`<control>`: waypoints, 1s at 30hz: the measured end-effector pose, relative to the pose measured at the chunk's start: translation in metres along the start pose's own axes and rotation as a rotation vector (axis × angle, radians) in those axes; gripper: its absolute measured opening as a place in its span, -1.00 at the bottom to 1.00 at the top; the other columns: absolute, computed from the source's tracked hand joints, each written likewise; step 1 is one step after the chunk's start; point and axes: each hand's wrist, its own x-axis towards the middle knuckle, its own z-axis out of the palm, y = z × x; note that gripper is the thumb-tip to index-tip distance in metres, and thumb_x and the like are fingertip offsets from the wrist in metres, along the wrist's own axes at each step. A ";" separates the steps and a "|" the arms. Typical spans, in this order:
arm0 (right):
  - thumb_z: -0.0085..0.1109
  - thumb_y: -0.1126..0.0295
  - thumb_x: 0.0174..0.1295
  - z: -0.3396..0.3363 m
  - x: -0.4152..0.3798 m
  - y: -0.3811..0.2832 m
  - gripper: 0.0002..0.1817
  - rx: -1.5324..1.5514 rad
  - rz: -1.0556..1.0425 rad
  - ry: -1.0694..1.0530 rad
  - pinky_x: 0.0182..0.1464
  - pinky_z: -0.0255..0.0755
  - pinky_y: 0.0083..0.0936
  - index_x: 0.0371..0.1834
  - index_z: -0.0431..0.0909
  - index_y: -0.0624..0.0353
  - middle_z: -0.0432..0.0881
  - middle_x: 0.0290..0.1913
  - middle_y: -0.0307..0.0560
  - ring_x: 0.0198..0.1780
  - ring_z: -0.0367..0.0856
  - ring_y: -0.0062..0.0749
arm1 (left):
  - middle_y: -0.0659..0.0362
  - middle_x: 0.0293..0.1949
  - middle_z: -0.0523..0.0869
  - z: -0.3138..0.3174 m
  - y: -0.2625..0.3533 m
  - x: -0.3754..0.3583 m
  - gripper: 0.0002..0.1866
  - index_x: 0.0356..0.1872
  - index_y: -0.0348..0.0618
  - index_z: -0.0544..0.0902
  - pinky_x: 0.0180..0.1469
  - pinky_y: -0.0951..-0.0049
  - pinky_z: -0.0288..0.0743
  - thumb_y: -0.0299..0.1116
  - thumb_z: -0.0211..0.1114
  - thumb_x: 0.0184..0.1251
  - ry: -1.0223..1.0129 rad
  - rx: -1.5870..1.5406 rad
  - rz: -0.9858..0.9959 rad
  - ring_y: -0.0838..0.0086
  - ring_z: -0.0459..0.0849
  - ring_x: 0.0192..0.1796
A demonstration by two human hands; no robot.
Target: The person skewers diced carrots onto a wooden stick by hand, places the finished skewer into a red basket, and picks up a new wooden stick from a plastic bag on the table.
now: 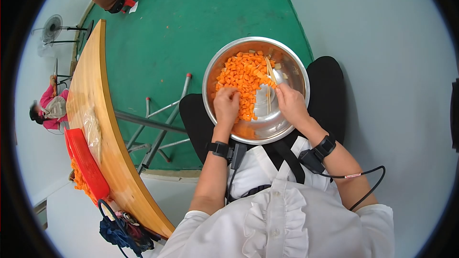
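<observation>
A large steel bowl (289, 126) rests on my lap. Orange carrot cubes (239, 72) fill its left and middle part, with bare metal showing at the right. Thin wooden skewers (268, 96) lie inside, near the bowl's right half. My right hand (291, 105) pinches the end of a skewer of carrot pieces (264, 77) above the bowl. My left hand (226, 106) is over the carrot cubes at the left, its fingers closed together; what they hold, if anything, is hidden.
At the left stands a wooden table (114, 150) with a red basket (88, 162), a clear plastic bag (92, 131) and a dark blue bag (122, 231). Metal legs (158, 141) stand beneath it. Two other people and a fan (52, 28) are farther off.
</observation>
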 end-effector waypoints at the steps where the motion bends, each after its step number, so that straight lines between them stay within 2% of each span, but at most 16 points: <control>1: -0.10 0.36 0.26 0.000 0.000 0.000 -0.81 0.001 -0.002 -0.014 -0.49 0.33 -0.09 -0.45 0.35 0.22 0.47 -0.64 0.18 -0.55 0.49 0.11 | -0.01 -0.39 0.54 0.001 0.004 -0.003 -0.79 -0.29 -0.30 0.60 -0.22 0.27 0.48 -0.50 0.27 -0.01 -0.070 0.080 0.041 0.11 0.56 -0.30; 4: -0.09 0.36 0.26 0.000 -0.001 0.001 -0.82 0.005 0.004 -0.046 -0.48 0.32 -0.08 -0.44 0.35 0.22 0.47 -0.64 0.20 -0.54 0.49 0.12 | 0.01 -0.34 0.50 0.004 0.010 -0.005 -0.78 -0.28 -0.28 0.59 -0.23 0.25 0.48 -0.49 0.29 -0.02 -0.089 0.292 -0.024 0.12 0.56 -0.27; 5: -0.09 0.36 0.26 -0.001 -0.001 0.001 -0.82 0.010 0.007 -0.056 -0.48 0.32 -0.08 -0.44 0.35 0.22 0.47 -0.64 0.20 -0.54 0.49 0.12 | 0.00 -0.30 0.49 0.004 0.013 -0.004 -0.83 -0.35 -0.28 0.58 -0.24 0.23 0.48 -0.49 0.28 -0.02 -0.103 0.309 -0.042 0.11 0.57 -0.27; 11: -0.09 0.35 0.26 0.000 -0.002 -0.002 -0.82 0.030 0.000 -0.101 -0.45 0.33 -0.07 -0.43 0.36 0.22 0.48 -0.61 0.20 -0.51 0.49 0.14 | 0.02 -0.33 0.51 0.009 0.015 -0.004 -0.84 -0.38 -0.26 0.58 -0.26 0.21 0.48 -0.46 0.29 -0.02 -0.119 0.397 -0.054 0.10 0.57 -0.27; 14: -0.10 0.35 0.26 -0.003 -0.003 -0.003 -0.82 0.033 -0.003 -0.140 -0.43 0.33 -0.08 -0.42 0.36 0.22 0.49 -0.59 0.19 -0.50 0.50 0.13 | -0.01 -0.32 0.57 0.008 0.013 -0.005 -0.83 -0.36 -0.27 0.59 -0.30 0.27 0.50 -0.45 0.30 0.00 -0.085 0.373 -0.047 0.12 0.61 -0.32; 17: -0.09 0.35 0.25 -0.004 -0.002 -0.002 -0.82 0.047 -0.041 -0.163 -0.43 0.33 -0.09 -0.42 0.36 0.23 0.49 -0.59 0.18 -0.49 0.50 0.13 | 0.00 -0.32 0.65 -0.003 0.003 -0.002 -0.87 -0.33 -0.32 0.58 -0.37 0.44 0.52 -0.50 0.25 0.09 0.067 0.119 -0.228 0.31 0.66 -0.40; 20: -0.08 0.35 0.25 -0.004 -0.005 -0.002 -0.82 0.031 -0.084 -0.221 -0.43 0.34 -0.10 -0.42 0.36 0.22 0.49 -0.59 0.17 -0.49 0.50 0.12 | 0.03 -0.40 0.68 -0.011 0.003 0.004 -0.85 -0.24 -0.40 0.57 -0.39 0.57 0.53 -0.57 0.18 0.16 0.168 -0.353 -0.426 0.46 0.67 -0.45; 21: -0.08 0.35 0.25 -0.003 -0.004 -0.003 -0.83 0.020 -0.101 -0.242 -0.43 0.34 -0.10 -0.42 0.36 0.22 0.49 -0.59 0.16 -0.50 0.50 0.11 | 0.10 -0.39 0.66 -0.013 0.003 0.005 -0.82 -0.18 -0.47 0.55 -0.35 0.65 0.52 -0.62 0.10 0.21 0.169 -0.451 -0.451 0.60 0.65 -0.39; 24: -0.08 0.35 0.25 -0.001 -0.007 0.000 -0.82 0.021 -0.144 -0.277 -0.44 0.34 -0.11 -0.43 0.36 0.22 0.49 -0.60 0.15 -0.51 0.50 0.10 | 0.11 -0.38 0.66 -0.011 -0.002 0.006 -0.78 -0.13 -0.48 0.53 -0.34 0.64 0.53 -0.63 0.10 0.21 0.175 -0.482 -0.450 0.58 0.64 -0.40; 30: -0.07 0.34 0.25 -0.003 -0.006 -0.003 -0.82 -0.002 -0.155 -0.302 -0.44 0.35 -0.12 -0.43 0.36 0.21 0.49 -0.61 0.15 -0.51 0.50 0.09 | 0.11 -0.41 0.64 -0.005 0.000 0.003 -0.79 -0.14 -0.47 0.53 -0.34 0.65 0.54 -0.63 0.10 0.21 0.164 -0.531 -0.511 0.59 0.62 -0.41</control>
